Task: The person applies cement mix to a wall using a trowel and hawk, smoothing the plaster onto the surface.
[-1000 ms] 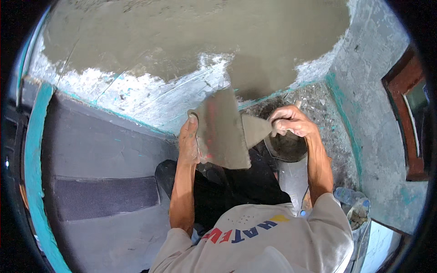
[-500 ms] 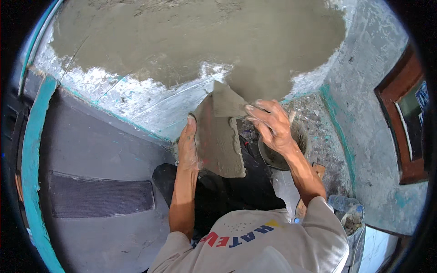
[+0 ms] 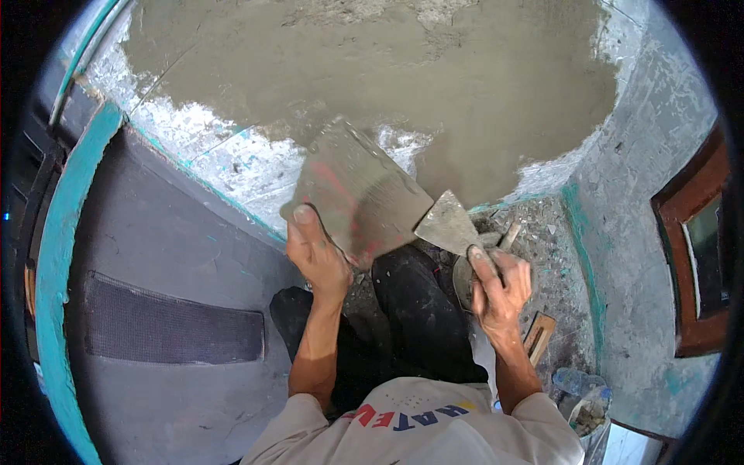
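Note:
My left hand is closed on a flat rectangular plastering float, its face smeared with grey mortar and showing reddish patches. Its handle is hidden behind it. The float is tilted in front of the wall; whether it touches the wall I cannot tell. In my right hand is a triangular putty knife coated in mortar, its blade beside the float's right corner. Beyond both tools, wet grey mortar covers most of the wall surface, with whitish bare wall along its lower edge.
A mortar bucket stands partly behind my right hand, with a stick near it. A wooden tool lies on the gritty floor. Plastic bottles and a rubble-filled container sit at right. A brown-framed window is in the right wall.
The float has turned and tilted upward toward the wall, and the thick mortar along its edge no longer shows. My right hand has moved the putty knife off its face, down and right.

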`<state>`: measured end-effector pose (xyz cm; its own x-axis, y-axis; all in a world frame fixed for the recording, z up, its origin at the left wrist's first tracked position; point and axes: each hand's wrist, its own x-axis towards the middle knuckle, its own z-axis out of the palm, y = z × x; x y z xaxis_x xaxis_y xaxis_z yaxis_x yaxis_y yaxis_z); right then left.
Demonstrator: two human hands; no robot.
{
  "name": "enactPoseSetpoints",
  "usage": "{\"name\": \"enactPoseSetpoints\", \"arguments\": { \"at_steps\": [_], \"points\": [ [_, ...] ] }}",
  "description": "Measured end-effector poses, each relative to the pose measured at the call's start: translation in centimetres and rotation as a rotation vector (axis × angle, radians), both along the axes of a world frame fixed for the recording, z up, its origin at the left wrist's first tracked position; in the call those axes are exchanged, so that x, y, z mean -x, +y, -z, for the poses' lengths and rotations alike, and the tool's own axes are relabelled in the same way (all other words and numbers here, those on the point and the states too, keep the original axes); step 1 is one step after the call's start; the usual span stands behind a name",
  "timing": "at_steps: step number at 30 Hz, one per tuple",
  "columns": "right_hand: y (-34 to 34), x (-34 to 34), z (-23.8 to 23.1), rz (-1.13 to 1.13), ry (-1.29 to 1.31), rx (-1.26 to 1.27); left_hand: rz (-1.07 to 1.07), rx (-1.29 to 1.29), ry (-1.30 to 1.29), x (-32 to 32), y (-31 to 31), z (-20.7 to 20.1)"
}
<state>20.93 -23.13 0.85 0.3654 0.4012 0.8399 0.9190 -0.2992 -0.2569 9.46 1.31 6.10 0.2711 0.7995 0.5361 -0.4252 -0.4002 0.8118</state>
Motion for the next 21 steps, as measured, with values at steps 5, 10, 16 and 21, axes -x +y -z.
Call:
{"name": "enactPoseSetpoints", "arguments": {
  "at_steps": [5, 10, 16, 21],
  "points": [
    [2.7, -0.5, 0.3, -0.037, 0.015, -0.104, -0.076, -0.250, 0.155, 1.0, -1.4, 1.2],
    [5.4, -1.4, -0.9, -0.062, 0.024, -0.200, -0.117, -0.631, 0.351, 2.0, -0.2, 1.1],
    [8.8, -3.3, -4.4, -0.129, 0.074, -0.406, 0.093, -0.887, 0.544, 1.4, 1.3, 0.6],
    [8.9, -5.5, -3.8, -0.345, 0.281, -0.605, 0.016, -0.929, 0.495, 0.8, 4.4, 3.4]
  ]
}}
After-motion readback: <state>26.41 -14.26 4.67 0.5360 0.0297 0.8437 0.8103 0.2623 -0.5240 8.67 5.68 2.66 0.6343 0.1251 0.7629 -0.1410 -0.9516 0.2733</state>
